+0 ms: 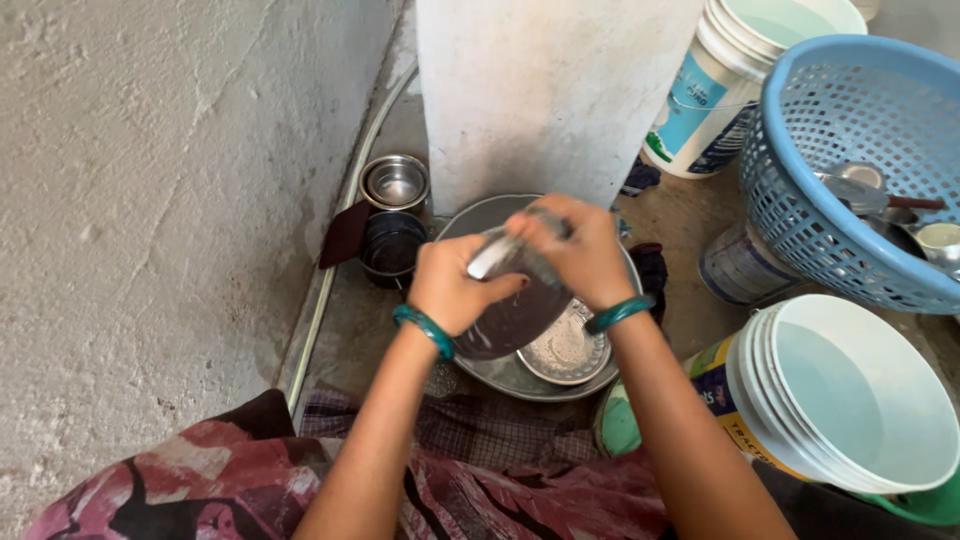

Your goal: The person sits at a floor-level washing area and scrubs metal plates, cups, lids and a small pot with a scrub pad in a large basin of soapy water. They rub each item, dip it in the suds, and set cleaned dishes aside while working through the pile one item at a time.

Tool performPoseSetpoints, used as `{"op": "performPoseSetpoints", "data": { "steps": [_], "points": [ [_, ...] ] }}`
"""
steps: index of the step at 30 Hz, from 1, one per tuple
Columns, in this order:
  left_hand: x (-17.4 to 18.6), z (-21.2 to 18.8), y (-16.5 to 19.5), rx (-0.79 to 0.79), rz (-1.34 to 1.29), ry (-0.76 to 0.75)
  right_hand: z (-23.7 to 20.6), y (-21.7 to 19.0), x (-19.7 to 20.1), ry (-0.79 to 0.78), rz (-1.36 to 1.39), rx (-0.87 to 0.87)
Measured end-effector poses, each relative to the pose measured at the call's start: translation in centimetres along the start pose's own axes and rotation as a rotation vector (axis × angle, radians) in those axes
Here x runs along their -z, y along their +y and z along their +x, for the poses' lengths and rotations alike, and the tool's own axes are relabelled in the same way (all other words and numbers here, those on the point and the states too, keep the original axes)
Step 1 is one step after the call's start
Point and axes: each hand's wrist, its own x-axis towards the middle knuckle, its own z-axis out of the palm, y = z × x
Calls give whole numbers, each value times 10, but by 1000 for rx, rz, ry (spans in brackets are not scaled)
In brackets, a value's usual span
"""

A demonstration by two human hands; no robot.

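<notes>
Gripping a dark steel plate point(510, 320), the left hand point(455, 285) is clasping its rim while the right hand point(580, 255) is pressing closed above it, over a steel basin point(480, 215)

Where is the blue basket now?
In the head view, the blue basket sits at upper right, between two white buckets, right of both hands.

Both forearms are bare, with no sleeves showing. The left hand point(452, 285) has a teal-green bangle point(424, 329) at the wrist, and the right hand point(580, 250) wears a matching one point(619, 313). Along the bottom of the frame, from lower left to centre, lies a garment point(250, 480) printed in maroon, pink and black; under it a checked cloth point(480, 430), perhaps part of the same outfit.
</notes>
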Motion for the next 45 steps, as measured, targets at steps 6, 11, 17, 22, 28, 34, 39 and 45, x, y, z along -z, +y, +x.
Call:
{"op": "performPoseSetpoints", "data": {
  "steps": [6, 11, 17, 22, 28, 34, 39, 45],
  "points": [
    [-13, -4, -18, 92, -225, 198, 4, 19, -4, 136, 226, -99],
    [-28, -3, -41, 312, -645, 496, -3, 13, -26, 356, -36, -209],
    [-18, 1, -50, 377, -842, 576, -45, -22, -83, 100, -437, 397],
    [4, 0, -54, 373, -953, 663, -44, -31, -76, -7, -371, 492],
    [-17, -6, -54, 457, -844, 609, -23, -40, -54, 167, -250, 271],
    [-23, -6, -56, 475, -974, 601, -46, -61, -84, 125, -476, 464],
    [-38, -20, -67, 447, -795, 547, -18, -1, -50, 339, -302, 98],
    [-38, -24, -115, 533, -228, 640, -14, 14, -38, 423, 44, -273]
  ]
}}
